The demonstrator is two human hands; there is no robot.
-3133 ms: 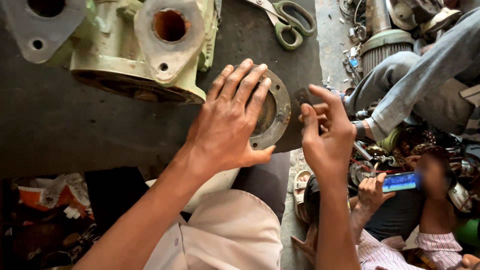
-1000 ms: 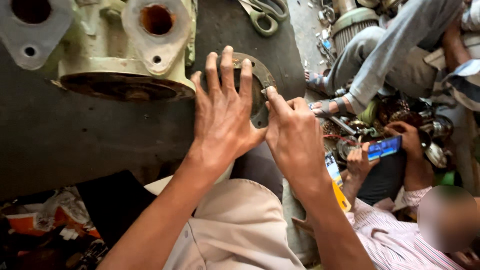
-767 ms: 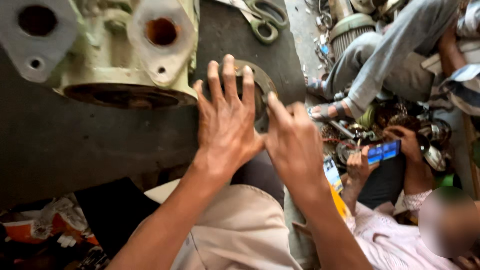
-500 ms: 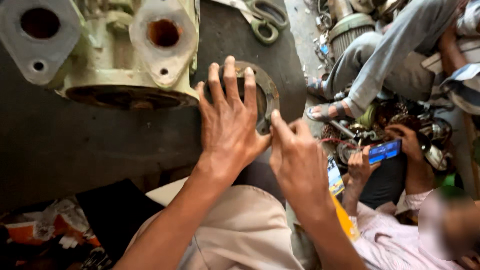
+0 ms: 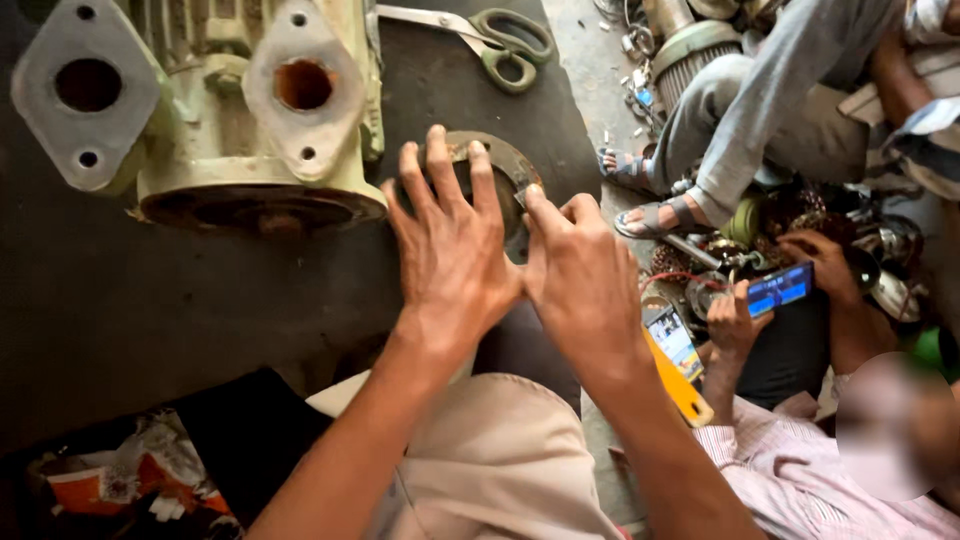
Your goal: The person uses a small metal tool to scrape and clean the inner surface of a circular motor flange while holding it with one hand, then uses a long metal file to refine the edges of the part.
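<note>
My left hand lies flat, fingers spread, on a round rusty metal ring that rests on a dark rubber sheet. My right hand is closed beside it, pinching a small blade-like tool whose tip touches the ring's right edge. A pale green pump housing with two flanged ports stands just left of the ring.
Green-handled scissors lie on the sheet beyond the ring. To the right a person sits on the floor holding a phone; another person's sandalled foot and grey trouser leg are near. Metal parts clutter the floor at the right.
My right hand has slid up along the ring's right edge with the small tool. My left hand stays pressed on the ring. The view has shifted slightly.
</note>
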